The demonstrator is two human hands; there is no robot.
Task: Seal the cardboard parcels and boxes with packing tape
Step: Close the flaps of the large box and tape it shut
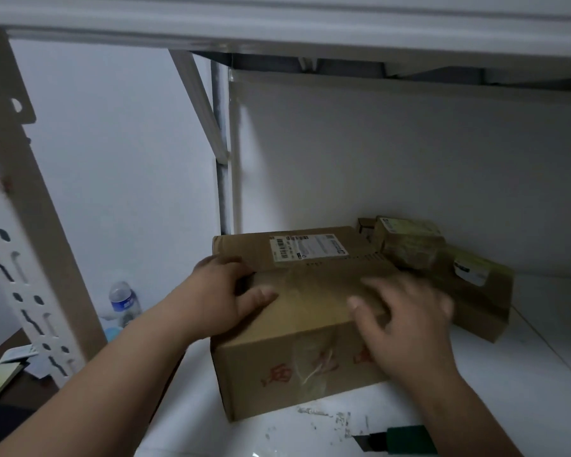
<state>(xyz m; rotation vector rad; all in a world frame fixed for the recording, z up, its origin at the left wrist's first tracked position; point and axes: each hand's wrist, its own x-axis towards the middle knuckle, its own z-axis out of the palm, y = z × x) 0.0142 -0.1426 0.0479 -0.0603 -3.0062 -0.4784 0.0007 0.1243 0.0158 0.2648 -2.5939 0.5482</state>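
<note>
The cardboard box (297, 311) was positioned on the white shelf (524, 374), against smaller parcels (442, 258) behind it. Its left top edge was gripped by the left hand (225, 291), thumb laid on top. The right hand (409, 321) was pressed on the taped lid, fingers spread wide.

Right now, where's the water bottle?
Head view, left side: the water bottle stands behind the shelf post, left of the left hand on the cardboard box.
</note>
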